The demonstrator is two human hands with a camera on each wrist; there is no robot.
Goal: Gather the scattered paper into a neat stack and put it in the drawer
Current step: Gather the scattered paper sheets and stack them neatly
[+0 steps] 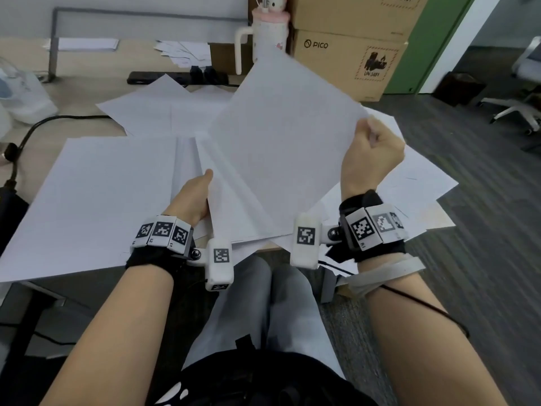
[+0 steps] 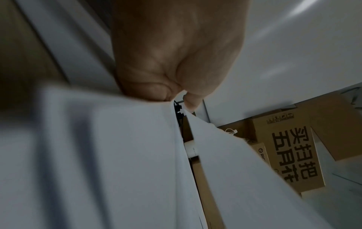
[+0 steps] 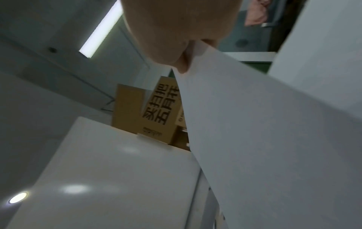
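Paper sheets [image 1: 111, 183] lie fanned across the bench [image 1: 87, 68], some overhanging its near edge and right corner. Right hand [image 1: 370, 155] pinches the far-right corner of one lifted sheet [image 1: 281, 148], fingers curled on it. Left hand [image 1: 194, 197] grips that sheet's near-left edge, thumb on top. Cardboard boxes [image 1: 348, 60] stand at the far right edge.

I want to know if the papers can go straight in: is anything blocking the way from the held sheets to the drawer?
Cannot say: no drawer shows in any view. Both the left hand and right hand grip the sheets.
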